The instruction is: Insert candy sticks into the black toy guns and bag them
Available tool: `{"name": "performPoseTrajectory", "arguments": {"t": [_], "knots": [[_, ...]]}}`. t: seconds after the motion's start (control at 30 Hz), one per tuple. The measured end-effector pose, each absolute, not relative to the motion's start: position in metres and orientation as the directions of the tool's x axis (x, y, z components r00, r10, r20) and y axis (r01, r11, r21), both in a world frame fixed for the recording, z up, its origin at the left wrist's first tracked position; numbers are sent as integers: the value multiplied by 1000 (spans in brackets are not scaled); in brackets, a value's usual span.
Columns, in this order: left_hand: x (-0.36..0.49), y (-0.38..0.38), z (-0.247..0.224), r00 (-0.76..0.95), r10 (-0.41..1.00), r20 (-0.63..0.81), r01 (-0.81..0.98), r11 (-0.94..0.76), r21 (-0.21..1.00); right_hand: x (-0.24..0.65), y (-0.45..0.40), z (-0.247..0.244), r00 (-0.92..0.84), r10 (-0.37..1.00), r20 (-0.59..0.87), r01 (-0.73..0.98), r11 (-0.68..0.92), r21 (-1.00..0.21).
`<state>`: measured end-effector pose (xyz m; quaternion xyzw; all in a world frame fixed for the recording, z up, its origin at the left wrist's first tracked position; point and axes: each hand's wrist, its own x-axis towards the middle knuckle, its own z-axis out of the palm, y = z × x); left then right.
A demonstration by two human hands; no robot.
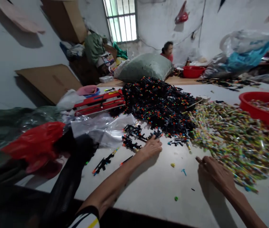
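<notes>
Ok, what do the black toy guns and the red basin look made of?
The black toy guns look like moulded plastic: matte, crisp small shapes. The red basin looks like glossy plastic, smooth with a rolled rim; exact type unclear.

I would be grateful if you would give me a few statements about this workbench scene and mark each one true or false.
The left hand reaches to small black toy guns. True.
The right hand lies on the heap of black toy pieces. False: it is at the edge of the heap of coloured sticks.
A co-worker is beyond a large grey-green sack. True.
The window has no bars. False: bars cover it.
A red basin stands at the right of the table. True.
</notes>
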<state>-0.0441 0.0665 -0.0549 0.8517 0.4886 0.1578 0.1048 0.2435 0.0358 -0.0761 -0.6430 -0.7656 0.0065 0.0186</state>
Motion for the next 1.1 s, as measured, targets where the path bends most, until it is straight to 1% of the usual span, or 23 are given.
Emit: {"name": "performPoseTrajectory", "arguments": {"t": [0.07,0.13,0.23,0.3,0.37,0.4,0.43,0.47,0.53,0.6,0.63,0.67,0.7,0.77,0.83,0.9,0.97,1.03,1.1], "knots": [[-46,64,-56,560,818,133,778,-574,257,243,31,-78,-138,990,28,989,139,-56],[-50,56,-54,623,775,106,751,-631,196,236,25,-76,-116,991,60,992,118,-34],[-59,46,-50,688,723,67,708,-688,158,220,17,-71,-91,987,134,996,91,5],[-63,46,-49,715,698,41,686,-711,156,209,11,-69,-82,978,191,996,84,1],[-63,52,-48,715,698,44,684,-711,164,200,5,-69,-81,970,230,995,92,-38],[-61,56,-48,708,703,60,686,-706,175,197,3,-69,-84,967,240,991,107,-82],[-58,60,-47,701,708,81,686,-702,193,194,0,-69,-82,967,242,981,120,-150],[-53,64,-45,695,711,106,681,-699,218,191,-2,-68,-71,970,232,960,129,-247],[-42,66,-42,675,720,160,665,-688,290,189,-7,-65,-30,986,166,847,113,-519],[-30,60,-38,641,739,206,641,-664,385,187,-13,-57,3,999,50,597,38,-801],[-25,54,-36,618,753,225,626,-644,440,186,-16,-51,7,1000,-10,443,-12,-897],[-21,45,-35,591,770,239,607,-620,497,184,-20,-43,4,998,-58,297,-57,-953],[-17,35,-33,565,788,246,585,-593,554,182,-25,-35,-4,995,-96,180,-93,-979],[-10,14,-30,520,820,239,538,-532,654,178,-34,-20,-33,989,-146,48,-145,-988],[-6,-6,-27,466,869,164,465,-398,791,174,-42,-9,-82,982,-172,9,-172,-985],[-3,-20,-26,426,904,38,371,-213,904,171,-48,-6,-123,975,-187,4,-188,-982],[-2,-28,-25,407,911,-65,309,-70,949,170,-52,-9,-144,972,-186,14,-186,-982],[-1,-31,-25,408,908,-94,314,-43,948,172,-54,-14,-164,970,-180,35,-176,-984],[-1,-33,-23,414,906,-85,338,-67,939,175,-55,-18,-201,966,-163,58,-155,-986]]}}
